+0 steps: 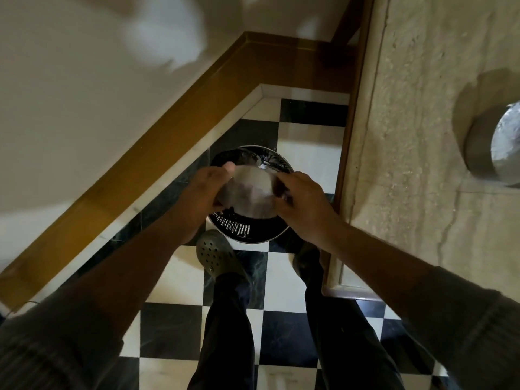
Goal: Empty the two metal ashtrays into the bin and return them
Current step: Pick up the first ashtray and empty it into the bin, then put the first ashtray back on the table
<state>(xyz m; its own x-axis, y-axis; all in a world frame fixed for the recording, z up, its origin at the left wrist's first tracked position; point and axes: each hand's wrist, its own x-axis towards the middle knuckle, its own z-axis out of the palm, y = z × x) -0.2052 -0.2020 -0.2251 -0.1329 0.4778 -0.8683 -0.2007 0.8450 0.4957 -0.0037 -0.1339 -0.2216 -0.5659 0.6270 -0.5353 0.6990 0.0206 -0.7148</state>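
Two hands, left hand (206,190) and right hand (302,202), closed on opposite edges of one blurred round metal ashtray (247,192), hold it above the black perforated round bin (239,228) on the checkered floor (306,161); no legible writing.

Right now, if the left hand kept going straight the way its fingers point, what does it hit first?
Likely the far rim of the black bin below; the left hand already grips the upturned metal ashtray. Depth is unclear.
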